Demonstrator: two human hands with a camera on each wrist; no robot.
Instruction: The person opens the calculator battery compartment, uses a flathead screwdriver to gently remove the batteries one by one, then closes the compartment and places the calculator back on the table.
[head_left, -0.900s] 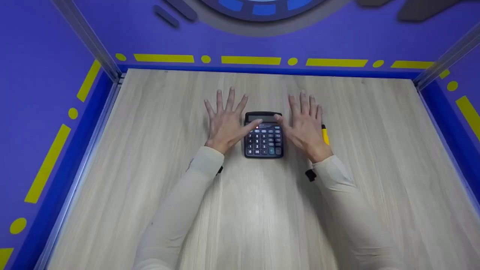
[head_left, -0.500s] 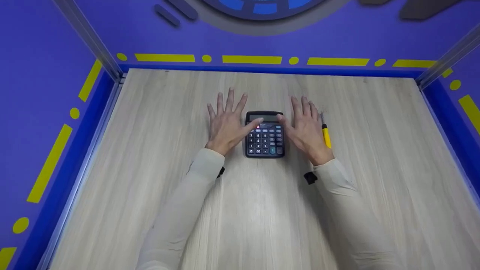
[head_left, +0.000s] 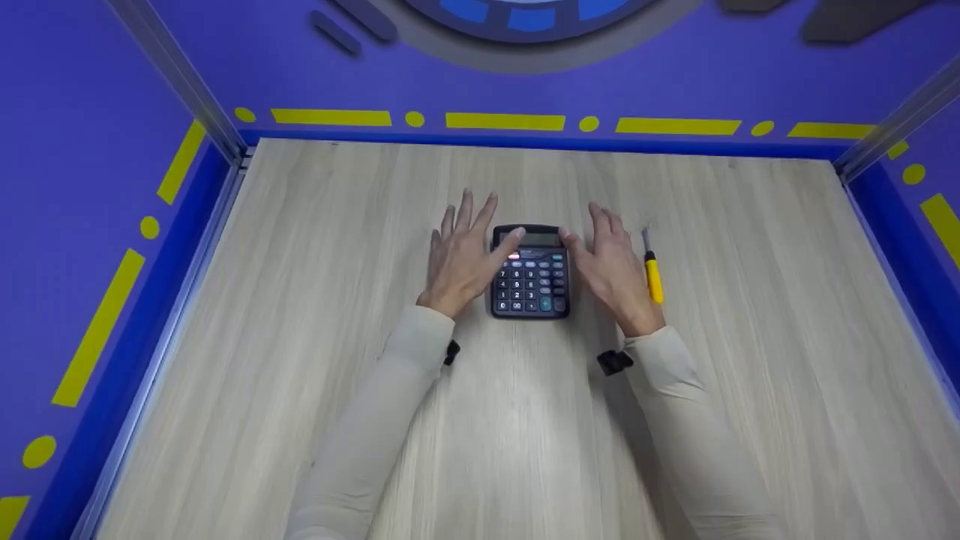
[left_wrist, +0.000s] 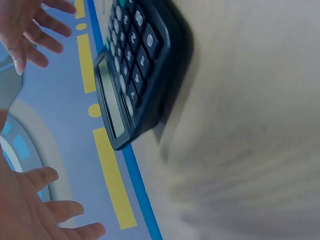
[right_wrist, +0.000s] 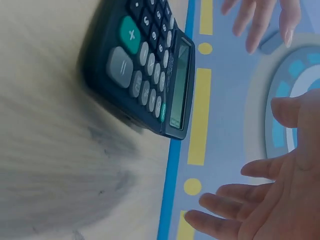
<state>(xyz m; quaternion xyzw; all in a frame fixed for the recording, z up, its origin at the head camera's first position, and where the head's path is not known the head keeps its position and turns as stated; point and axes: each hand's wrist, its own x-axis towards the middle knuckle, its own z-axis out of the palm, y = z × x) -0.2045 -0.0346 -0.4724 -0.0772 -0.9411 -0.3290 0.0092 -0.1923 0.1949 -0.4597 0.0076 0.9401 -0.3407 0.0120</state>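
Note:
A black desktop calculator (head_left: pixel 530 274) lies face up on the wooden table, its display (right_wrist: pixel 180 85) at the far end. My left hand (head_left: pixel 463 259) hovers at its left side, fingers stretched and thumb over the upper left corner in the head view. On the other side my right hand (head_left: pixel 609 270) is held with its thumb near the upper right corner. Both wrist views show the hands apart from the calculator, holding nothing. Just right of my right hand lies a yellow-handled screwdriver (head_left: pixel 654 279), its metal shaft pointing away from me.
The light wood tabletop (head_left: pixel 330 247) is bounded by a blue back wall (head_left: pixel 525 90) with yellow marks. Further blue panels stand at the left and right, with metal posts (head_left: pixel 187 82) at the corners.
Both hands have tilted inward, and their fingertips have drawn slightly nearer to me. The left hand has shifted a little right. More of the screwdriver shows now. The calculator stays in place.

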